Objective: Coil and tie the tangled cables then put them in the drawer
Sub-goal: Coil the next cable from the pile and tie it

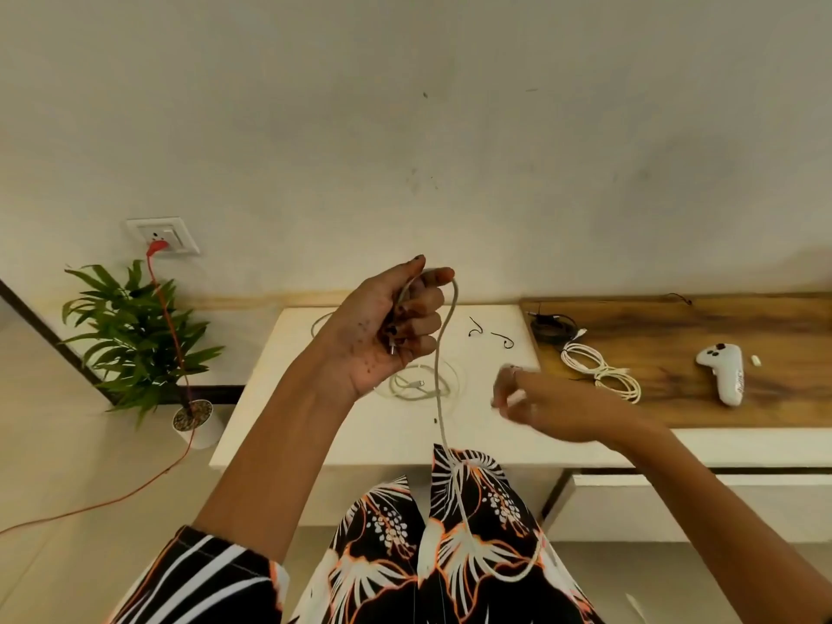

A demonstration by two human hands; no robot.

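- Only container I can spot is the white pot (198, 425) at lower left of the frame, with a green plant (130, 335) in it.
- On the counter (360, 425): a loose white cable (418, 385) mid-frame, a coiled white cable (599, 371) and a white controller (722, 369) on the wood part at right.
- Left hand (387, 326), centre frame, has its fingers curled round a grey cable (443, 398) that hangs down to the lap.
- Right hand (540, 398) is blurred, fingers loosely apart, just right of that cable, not touching it.
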